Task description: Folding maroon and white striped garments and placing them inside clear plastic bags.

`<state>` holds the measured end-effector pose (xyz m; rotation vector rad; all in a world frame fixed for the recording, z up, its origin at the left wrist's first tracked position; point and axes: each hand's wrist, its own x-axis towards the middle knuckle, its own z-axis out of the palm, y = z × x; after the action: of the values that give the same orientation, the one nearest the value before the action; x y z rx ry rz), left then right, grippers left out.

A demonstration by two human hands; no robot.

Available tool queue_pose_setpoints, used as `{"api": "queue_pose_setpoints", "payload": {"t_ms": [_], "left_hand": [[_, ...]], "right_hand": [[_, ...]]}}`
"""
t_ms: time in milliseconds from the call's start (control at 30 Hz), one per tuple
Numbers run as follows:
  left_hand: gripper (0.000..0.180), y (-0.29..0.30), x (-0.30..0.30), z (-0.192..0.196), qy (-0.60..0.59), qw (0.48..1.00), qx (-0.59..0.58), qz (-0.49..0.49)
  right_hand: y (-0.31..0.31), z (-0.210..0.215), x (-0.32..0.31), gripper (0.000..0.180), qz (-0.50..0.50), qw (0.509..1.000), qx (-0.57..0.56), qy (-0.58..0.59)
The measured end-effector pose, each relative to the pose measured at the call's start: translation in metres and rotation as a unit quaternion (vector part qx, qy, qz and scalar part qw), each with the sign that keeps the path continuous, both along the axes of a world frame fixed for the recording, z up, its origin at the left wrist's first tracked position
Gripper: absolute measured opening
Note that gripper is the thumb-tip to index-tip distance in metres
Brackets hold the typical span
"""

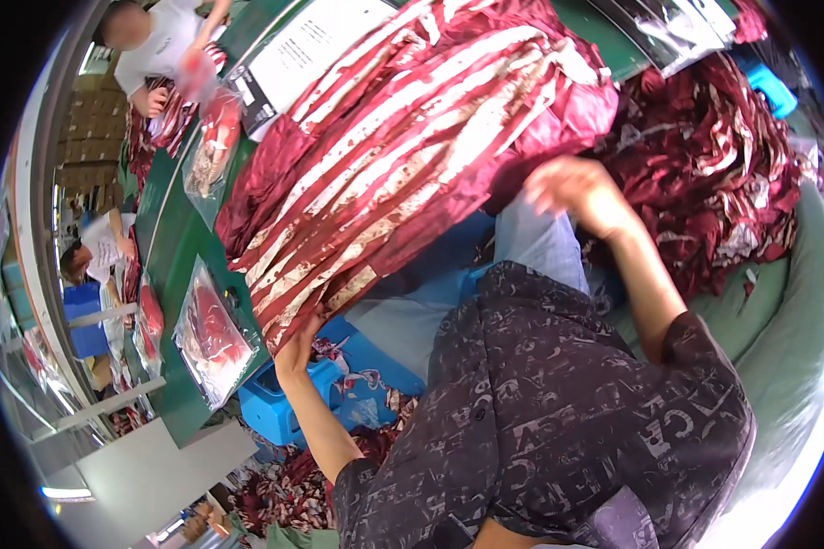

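Observation:
A large length of dark red and white striped cloth (412, 137), thin and gathered into long folds, stretches from the green table across to my lap. Its near left end is bunched in my left hand (299, 346), whose fingers are wrapped round the edge. Next to the cloth's right end, above my knee, is my right hand (581, 194). Its fingers are loosely bent, apart and a little blurred, and I see nothing in them.
Clear bags with red cloth (212, 343) lie on the green table (178, 403). A heap of similar cloth (705, 174) is piled at right. A blue plastic stool (270, 403) stands below my left hand. Two people (160, 46) work across the table.

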<state>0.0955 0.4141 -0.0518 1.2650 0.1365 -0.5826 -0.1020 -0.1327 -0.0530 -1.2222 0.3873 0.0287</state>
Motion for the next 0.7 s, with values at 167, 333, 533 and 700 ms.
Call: {"api": "queue_pose_setpoints", "payload": {"t_ms": [167,333,533,700], "left_hand": [[0.027,-0.051,-0.011,0.081,0.031,0.895,0.234,-0.378],[0.035,-0.130,0.036,0.071,-0.382,0.866,0.298,-0.123],[0.051,-0.081,0.085,-0.031,-0.635,0.518,0.553,-0.150],[0.051,-0.098,0.078,-0.027,-0.604,0.549,0.554,-0.161]], "right_hand": [[0.091,-0.151,0.036,0.050,0.107,0.878,0.464,-0.045],[0.073,-0.188,0.101,0.041,-0.040,0.743,0.628,-0.229],[-0.015,-0.139,0.034,0.015,-0.346,0.775,0.486,-0.207],[-0.134,-0.088,-0.078,0.012,-0.453,0.826,0.279,-0.187]]}}
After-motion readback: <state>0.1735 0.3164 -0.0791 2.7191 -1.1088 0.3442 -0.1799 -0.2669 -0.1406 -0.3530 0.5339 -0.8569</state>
